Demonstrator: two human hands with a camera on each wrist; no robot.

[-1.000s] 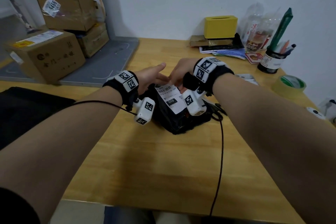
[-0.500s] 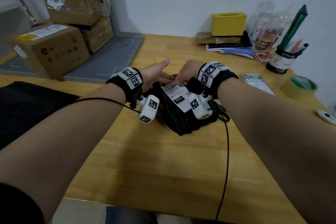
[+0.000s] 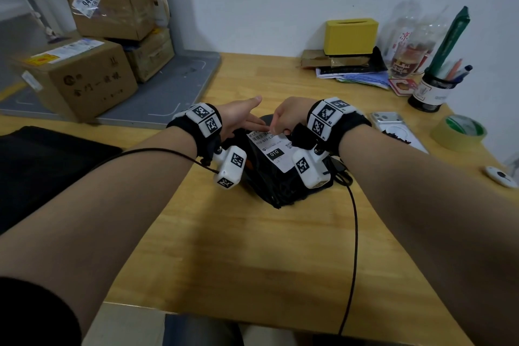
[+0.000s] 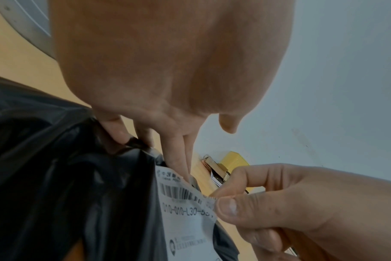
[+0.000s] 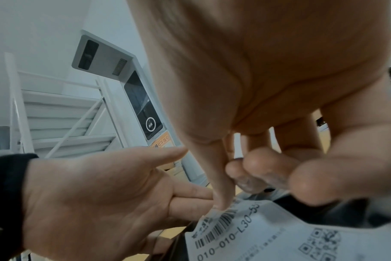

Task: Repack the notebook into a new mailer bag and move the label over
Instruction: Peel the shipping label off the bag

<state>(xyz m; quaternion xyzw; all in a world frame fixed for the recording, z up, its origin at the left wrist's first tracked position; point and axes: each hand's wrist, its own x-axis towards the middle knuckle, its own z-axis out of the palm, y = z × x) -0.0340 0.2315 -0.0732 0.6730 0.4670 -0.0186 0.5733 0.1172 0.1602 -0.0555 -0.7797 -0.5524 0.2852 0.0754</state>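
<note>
A black mailer bag (image 3: 269, 182) lies in the middle of the wooden table with a white shipping label (image 3: 276, 153) stuck on top. My right hand (image 3: 276, 128) pinches the label's far corner between thumb and forefinger. The left wrist view shows that corner of the label (image 4: 185, 220) lifted off the bag (image 4: 67, 176). My left hand (image 3: 252, 123) lies beside it with its fingers (image 4: 179, 155) straight, pressing the bag's far edge next to the label, thumb raised. The notebook is not visible; the bag looks full.
Cardboard boxes (image 3: 81, 76) stand on a grey platform (image 3: 168, 87) at back left. A flat black stack (image 3: 42, 160) lies at the left. A phone (image 3: 390, 121), tape roll (image 3: 460, 132), pen cup (image 3: 432, 90) and yellow box (image 3: 351, 36) fill the right and back. A black cable (image 3: 355, 233) crosses the table.
Both hands stay at the label's far edge over the parcel. My right fingers have settled into a pinch on the corner. The head view has drifted slightly.
</note>
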